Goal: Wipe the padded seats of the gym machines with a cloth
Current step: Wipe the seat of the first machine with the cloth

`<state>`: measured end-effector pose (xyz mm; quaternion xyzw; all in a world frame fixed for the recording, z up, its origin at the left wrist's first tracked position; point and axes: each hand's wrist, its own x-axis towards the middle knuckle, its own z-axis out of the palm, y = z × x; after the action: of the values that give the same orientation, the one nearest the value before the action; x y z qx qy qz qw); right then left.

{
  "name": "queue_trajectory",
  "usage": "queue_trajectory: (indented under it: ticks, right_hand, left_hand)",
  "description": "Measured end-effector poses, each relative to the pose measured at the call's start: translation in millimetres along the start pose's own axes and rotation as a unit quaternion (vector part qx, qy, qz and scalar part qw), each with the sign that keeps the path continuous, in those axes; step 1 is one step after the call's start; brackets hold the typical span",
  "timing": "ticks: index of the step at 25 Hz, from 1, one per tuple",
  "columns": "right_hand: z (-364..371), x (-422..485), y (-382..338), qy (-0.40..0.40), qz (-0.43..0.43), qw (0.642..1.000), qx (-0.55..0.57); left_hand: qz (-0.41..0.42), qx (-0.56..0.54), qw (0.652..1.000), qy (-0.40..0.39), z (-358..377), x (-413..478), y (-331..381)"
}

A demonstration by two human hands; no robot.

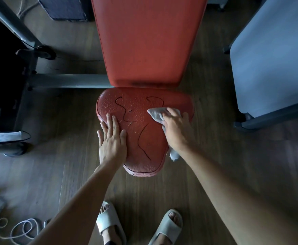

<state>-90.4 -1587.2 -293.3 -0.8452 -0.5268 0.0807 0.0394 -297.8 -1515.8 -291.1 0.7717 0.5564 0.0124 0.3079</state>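
Note:
A red padded seat (144, 138) of a gym bench fills the middle of the head view, speckled with droplets and marked with dark squiggly lines. Behind it rises the long red back pad (144, 41). My left hand (112, 138) lies flat on the seat's left edge, fingers straight. My right hand (177, 129) presses a white cloth (156, 113) onto the seat's right side. The cloth sticks out past my fingers, and a bit of it hangs below my wrist off the seat's edge.
Grey metal frame bars (65, 81) run left of the bench. A pale blue-grey padded bench (271, 55) stands at the right. White rope (21, 230) lies coiled on the wooden floor at bottom left. My feet in pale slides (109, 225) stand just before the seat.

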Motion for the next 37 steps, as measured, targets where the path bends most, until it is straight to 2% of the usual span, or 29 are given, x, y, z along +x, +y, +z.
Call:
queue_trajectory:
  ticks: [3, 5, 7, 9, 11, 12, 14, 17, 20, 23, 25, 26, 27, 28, 30, 34, 37]
  right_hand:
    - [-4.6, -26.6, -15.6, 0.045, 0.005, 0.998, 0.042]
    - [-11.9, -60.5, -24.4, 0.107, -0.041, 0.99, 0.077]
    - [-17.9, -61.5, -20.9, 0.13, -0.094, 0.986, 0.053]
    - [-24.6, -28.8, -12.0, 0.089, -0.112, 0.99, 0.016]
    - [-26.8, -5.0, -8.6, -0.011, -0.029, 0.999, 0.023]
    - [-22.0, -0.9, -7.4, -0.026, -0.002, 0.999, 0.033]
    - [-21.0, -10.3, -12.3, -0.01, -0.001, 0.999, 0.044]
    - [-15.2, -40.0, -15.8, 0.069, -0.082, 0.992, 0.068]
    - [-25.0, -42.9, -11.9, 0.023, -0.118, 0.981, 0.155]
    - [-50.8, -17.0, -8.8, 0.004, -0.027, 0.957, 0.29]
    - [-58.9, 7.4, -11.6, 0.008, 0.025, 0.94, 0.34]
    - [-58.3, 15.1, -15.4, 0.001, 0.029, 0.942, 0.333]
    - [-53.2, 18.9, -20.3, -0.013, 0.016, 0.96, 0.28]
    - [-44.1, 17.1, -25.0, -0.027, -0.008, 0.98, 0.195]
    - [-22.2, -3.8, -27.3, -0.034, -0.053, 0.996, 0.062]
    - [-9.9, -47.2, -36.3, 0.058, -0.013, 0.998, 0.033]
    - [-20.8, -82.4, -69.1, 0.055, 0.001, 0.998, 0.032]
  left_hand:
    - [0.003, 0.004, 1.0, -0.01, -4.0, -2.0, -2.4]
    - [-0.001, 0.011, 1.0, -0.02, -6.4, -3.7, -5.0]
    - [-0.004, 0.02, 0.999, -0.027, -8.0, -4.6, -5.2]
    - [-0.008, 0.028, 0.999, -0.034, -9.0, -3.1, -1.6]
    - [-0.014, 0.038, 0.999, -0.036, -9.0, -3.1, 1.0]
    - [-0.014, 0.042, 0.998, -0.034, -8.4, -3.1, 1.6]
    - [-0.015, 0.046, 0.998, -0.03, -7.0, -3.7, 0.9]
    - [-0.014, 0.043, 0.999, -0.024, -5.2, -4.1, -0.8]
    - [-0.008, 0.037, 0.999, -0.025, -5.8, -1.1, -2.6]
    - [0.002, 0.013, 0.999, -0.032, -11.3, 0.4, -7.8]
    - [0.018, -0.008, 1.0, -0.016, -19.3, 0.8, -14.6]
    - [0.023, -0.018, 1.0, -0.002, -23.8, 1.3, -18.1]
    - [0.026, -0.023, 0.999, 0.009, -27.6, 1.8, -21.4]
    - [0.028, -0.021, 0.999, 0.012, -30.5, 1.7, -24.3]
    - [0.039, -0.003, 0.999, -0.009, -32.2, 0.8, -27.6]
    - [0.022, 0.044, 0.997, -0.066, -36.3, 13.0, -27.9]
    - [0.029, 0.068, 0.993, -0.09, -39.1, 19.4, -27.2]
